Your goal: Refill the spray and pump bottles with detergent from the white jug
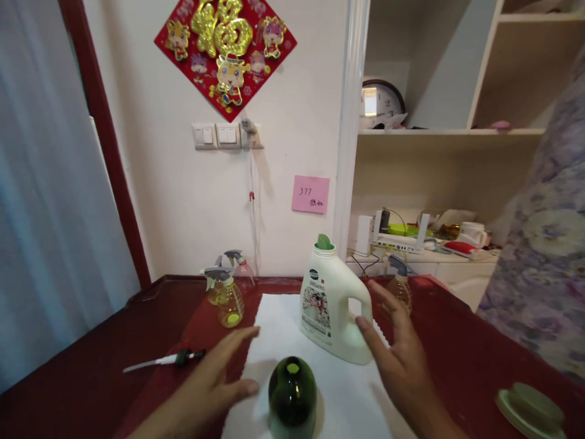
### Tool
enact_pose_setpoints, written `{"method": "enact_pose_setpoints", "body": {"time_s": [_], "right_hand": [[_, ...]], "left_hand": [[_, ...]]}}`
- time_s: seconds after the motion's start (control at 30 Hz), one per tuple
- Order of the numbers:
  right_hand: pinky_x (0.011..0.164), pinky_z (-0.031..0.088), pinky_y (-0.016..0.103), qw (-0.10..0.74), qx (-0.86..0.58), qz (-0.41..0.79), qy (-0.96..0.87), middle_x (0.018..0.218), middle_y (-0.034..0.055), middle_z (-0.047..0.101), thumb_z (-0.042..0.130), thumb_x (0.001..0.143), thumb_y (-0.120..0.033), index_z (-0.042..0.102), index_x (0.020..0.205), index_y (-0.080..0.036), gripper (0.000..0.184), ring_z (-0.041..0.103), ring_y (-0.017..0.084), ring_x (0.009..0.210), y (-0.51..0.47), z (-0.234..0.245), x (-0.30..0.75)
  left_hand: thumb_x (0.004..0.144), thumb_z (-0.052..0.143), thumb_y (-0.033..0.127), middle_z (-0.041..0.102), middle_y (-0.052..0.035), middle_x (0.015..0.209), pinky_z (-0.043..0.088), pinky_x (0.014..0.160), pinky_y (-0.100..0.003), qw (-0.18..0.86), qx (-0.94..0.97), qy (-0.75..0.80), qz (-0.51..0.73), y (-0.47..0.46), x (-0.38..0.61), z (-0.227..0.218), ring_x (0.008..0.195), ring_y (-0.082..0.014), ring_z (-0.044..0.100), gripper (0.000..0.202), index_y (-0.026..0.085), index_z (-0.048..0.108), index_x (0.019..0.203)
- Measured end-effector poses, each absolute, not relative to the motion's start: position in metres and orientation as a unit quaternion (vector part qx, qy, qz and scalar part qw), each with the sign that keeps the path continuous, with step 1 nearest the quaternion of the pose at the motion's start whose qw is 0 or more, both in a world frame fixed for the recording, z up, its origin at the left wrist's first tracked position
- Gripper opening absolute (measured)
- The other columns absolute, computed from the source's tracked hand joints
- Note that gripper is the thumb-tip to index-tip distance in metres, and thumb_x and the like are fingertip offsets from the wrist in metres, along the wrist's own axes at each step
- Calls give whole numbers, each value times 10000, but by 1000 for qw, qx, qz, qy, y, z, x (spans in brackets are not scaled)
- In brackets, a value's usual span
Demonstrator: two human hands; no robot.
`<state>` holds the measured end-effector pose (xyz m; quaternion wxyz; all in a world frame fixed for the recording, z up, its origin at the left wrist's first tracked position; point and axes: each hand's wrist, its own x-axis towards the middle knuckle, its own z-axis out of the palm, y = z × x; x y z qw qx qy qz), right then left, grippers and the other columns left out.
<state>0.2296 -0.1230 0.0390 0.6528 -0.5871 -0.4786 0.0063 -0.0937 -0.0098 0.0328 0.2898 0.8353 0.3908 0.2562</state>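
A dark green bottle (292, 399) with an open neck stands on a white sheet (274, 311) close in front of me. To its left, my left hand (222, 375) is open, fingers spread, apart from the bottle. Behind and to the right stands a pale green detergent jug (329, 305), uncapped, with a green spout in its mouth. My right hand (400, 353) is open beside the jug's handle; whether its thumb touches the handle I cannot tell. A pump head with a tube (167, 360) lies left of my left hand.
Several spray bottles (231, 305) stand at the back left, and another spray bottle (400, 289) at the back right. A pale green cap (530, 410) lies at the right on the dark red table (457, 341). Behind are shelves (434, 132) and a floral curtain (543, 231).
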Motion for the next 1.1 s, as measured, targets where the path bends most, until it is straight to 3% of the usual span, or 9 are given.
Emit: {"method": "enact_pose_setpoints", "body": {"time_s": [0.1,0.13,0.3,0.43,0.57,0.8,0.9,1.1], "right_hand": [[1190,310,555,651,-620,24,-437,1524,132,504,681,808,-611,512,1416,-235,734,430,340,1425,-101,48,260],[1173,336,545,647,-624,38,-437,1505,148,523,677,796,-633,519,1403,-218,752,457,342,1405,-93,46,266],[924,540,424,631,-619,104,-456,1210,134,720,646,782,-680,617,1242,-178,681,680,299,1087,-67,25,274],[760,548,388,625,-634,118,-439,899,87,748,668,713,-720,669,1047,-158,654,690,275,841,-59,23,274],[642,507,366,626,-661,113,-398,662,16,664,699,630,-752,669,986,-151,699,638,242,645,-54,29,270],[563,427,333,645,-679,67,-344,639,-5,607,693,608,-783,674,954,-158,715,536,194,584,-53,31,257],[548,414,329,655,-676,54,-332,623,-18,588,681,613,-797,665,962,-155,731,504,175,550,-52,31,252],[622,499,329,654,-670,51,-348,868,56,704,754,557,-756,668,1009,-169,746,632,222,725,-70,51,249]], "left_hand": [[577,917,470,502,-92,1572,336,1225,-506,414,815,332,235,-32,-59,9,1441,-374,454,1033,298,471,1493],[581,915,435,487,-99,1579,330,1229,-508,425,811,322,241,-36,-49,-1,1440,-381,451,1049,285,449,1509],[657,803,311,516,-152,1538,346,1222,-492,462,764,334,302,-39,-22,-45,1428,-378,464,897,205,464,1481],[667,797,316,514,-155,1539,345,1220,-488,477,738,340,334,-39,-18,-62,1420,-360,478,891,213,451,1482],[647,806,306,523,-168,1530,333,1225,-468,457,737,353,351,-43,-19,-58,1420,-347,478,898,196,463,1470],[464,832,145,445,-170,1587,282,1248,-481,418,731,437,317,-31,-25,-52,1467,-360,401,1142,170,396,1519],[458,831,154,439,-175,1589,283,1243,-497,411,727,446,321,-26,-26,-58,1462,-364,404,1163,169,382,1531],[467,827,154,446,-159,1587,277,1248,-480,405,736,443,313,-29,-26,-54,1461,-348,403,1142,176,401,1526]]}}
